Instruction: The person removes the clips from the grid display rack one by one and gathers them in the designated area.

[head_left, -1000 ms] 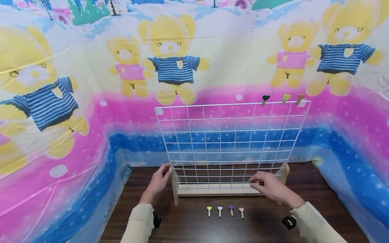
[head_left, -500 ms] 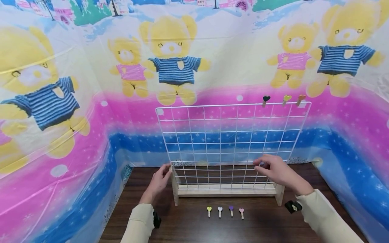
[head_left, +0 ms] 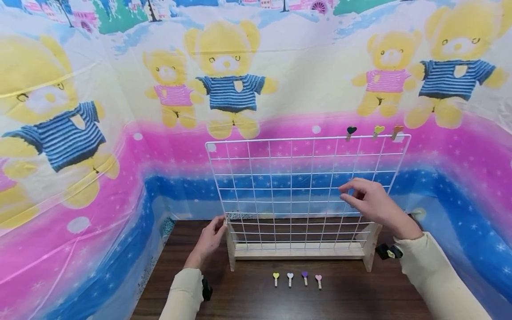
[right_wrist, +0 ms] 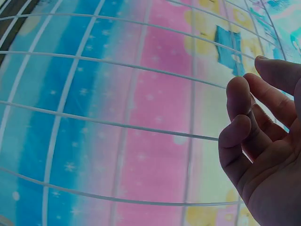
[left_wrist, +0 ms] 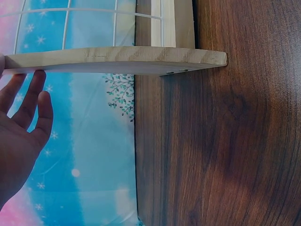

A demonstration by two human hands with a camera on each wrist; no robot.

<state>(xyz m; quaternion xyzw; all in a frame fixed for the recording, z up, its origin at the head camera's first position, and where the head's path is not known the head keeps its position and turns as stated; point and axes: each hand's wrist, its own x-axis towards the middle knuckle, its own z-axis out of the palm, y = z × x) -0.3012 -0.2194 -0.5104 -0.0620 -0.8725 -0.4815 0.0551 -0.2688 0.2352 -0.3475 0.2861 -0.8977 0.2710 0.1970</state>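
Observation:
My left hand holds the upper end of the left wooden side post of the stand, fingertips against its outer face and the thumb at its edge. The stand carries a white wire grid panel. In front of the panel's right half is my right hand, fingers loosely bent and thumb apart from the index finger. Nothing shows between those fingers in the right wrist view. Along the panel's top wire sit a dark green heart clothespin, a yellow one and an orange one.
On the dark wooden table before the stand lie a yellow heart clothespin, a white one, a purple one and a pink one in a row. A bear-printed cloth hangs behind and at both sides.
My right hand has risen from near the stand's base bar to about mid-height of the grid, drifting slightly right. The left hand stays at the post, and the clothespins have kept their places.

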